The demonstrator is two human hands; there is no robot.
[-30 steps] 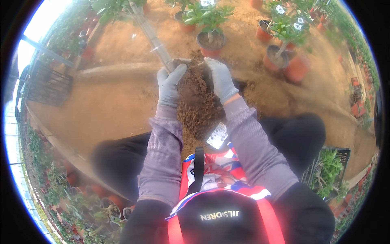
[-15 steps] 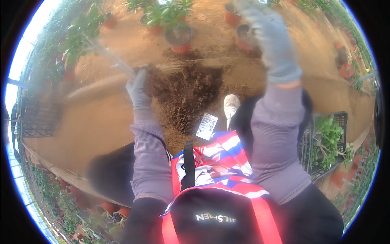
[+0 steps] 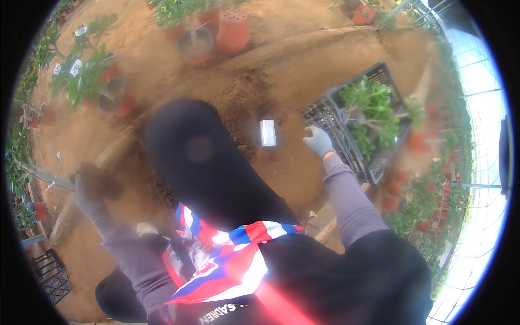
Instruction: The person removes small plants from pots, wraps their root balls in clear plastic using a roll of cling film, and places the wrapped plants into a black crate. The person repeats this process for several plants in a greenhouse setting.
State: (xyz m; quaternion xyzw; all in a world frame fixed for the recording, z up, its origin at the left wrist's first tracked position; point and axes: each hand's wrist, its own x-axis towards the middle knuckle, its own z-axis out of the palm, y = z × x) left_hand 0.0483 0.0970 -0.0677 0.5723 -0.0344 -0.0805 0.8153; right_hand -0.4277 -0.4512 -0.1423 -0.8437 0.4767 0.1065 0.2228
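My left hand (image 3: pixel 91 200), in a grey glove, is closed around the bare grey stem (image 3: pixel 51 177) of a leafy potted-type plant, close to a blurred brown clump of soil (image 3: pixel 105 179) at its base. The stem runs out to the far left, toward green leaves. On the right, my gloved right hand (image 3: pixel 318 142) is at the near-left side of a black plastic crate (image 3: pixel 346 142), thumb and forefinger apart with nothing visible between them. Whether it touches the crate I cannot tell. Thick-leaved green plants (image 3: pixel 371 103) lie inside the crate.
A white printed packet (image 3: pixel 267 133) lies on the soil beside my black-clad knee (image 3: pixel 197 146). Farther off stand an upturned reddish pot (image 3: pixel 233 32) and a potted plant (image 3: pixel 196 46). More pots line the right, and another black crate (image 3: pixel 51 276) is at lower left.
The view has swung right, bringing the crate toward the middle. My right hand has come from the far pots to the crate. My left hand still holds the plant's stem.
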